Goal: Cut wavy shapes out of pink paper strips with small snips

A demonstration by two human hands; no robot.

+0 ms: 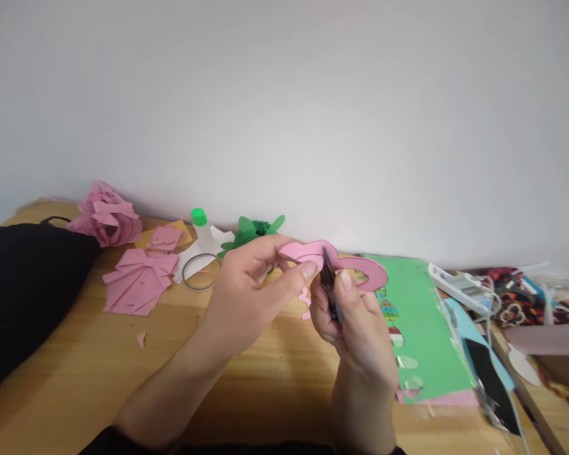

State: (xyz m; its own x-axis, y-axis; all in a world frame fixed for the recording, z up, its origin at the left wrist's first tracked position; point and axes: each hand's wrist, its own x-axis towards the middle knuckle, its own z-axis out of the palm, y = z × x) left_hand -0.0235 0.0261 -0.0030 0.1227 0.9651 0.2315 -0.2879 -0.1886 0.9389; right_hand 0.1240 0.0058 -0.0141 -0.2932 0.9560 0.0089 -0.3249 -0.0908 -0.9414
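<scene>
My left hand (251, 294) pinches the left part of a curved pink paper piece (374, 273) between thumb and fingers. Dark-bladed scissors (329, 278) sit in my right hand (358, 319), their blades pointing up and lying across the middle of the pink paper. A ring-like loop of the paper sticks out to the right, past my right thumb. The scissors' handles are mostly hidden inside my right fist. Below the paper, a small scalloped pink scrap (305, 304) lies on the wooden table (270, 385), partly covered by my hands.
Left of my hands are folded pink paper (137, 287), a pink paper bundle (107, 218), a green-capped glue stick (200, 226) and a round ring (184, 278). A green sheet (434, 335) lies right, beside a white power strip (459, 287). A black bag (33, 284) covers the left edge.
</scene>
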